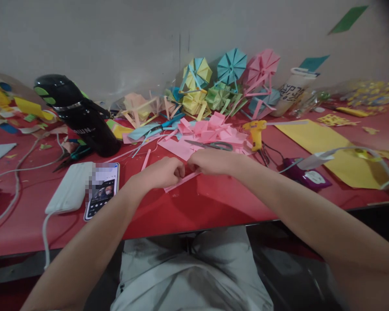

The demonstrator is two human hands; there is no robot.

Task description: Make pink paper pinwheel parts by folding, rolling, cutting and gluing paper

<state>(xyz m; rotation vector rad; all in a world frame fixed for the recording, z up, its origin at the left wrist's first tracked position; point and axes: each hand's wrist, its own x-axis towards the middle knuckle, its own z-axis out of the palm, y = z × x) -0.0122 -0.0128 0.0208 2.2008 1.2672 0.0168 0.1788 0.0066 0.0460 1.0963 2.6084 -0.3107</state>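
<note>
Head view now, and the red surface [210,207] spreads right across, crowded at the back! Over on the right lies a big yellow sheet [346,160]; to the left, a black bottle [87,125] leans in the picture. Dead centre, it's a heap of pink paper pieces [210,129], with folded paper parasols lined up behind, a blue one [231,65] among them. Down at the left, a phone [100,194] sits lit beside a white device [68,190]. Here come the hands, close together: left hand [168,172], fingers curled, its grip clenched on a pink strip [181,182]; right hand [202,162], grip pinching that strip's far end. Beyond them, a yellow glue gun [256,131] stands by the heap, scissors [217,145] rest at its near edge, and the slim strip itself lies just above the surface's front half.
</note>
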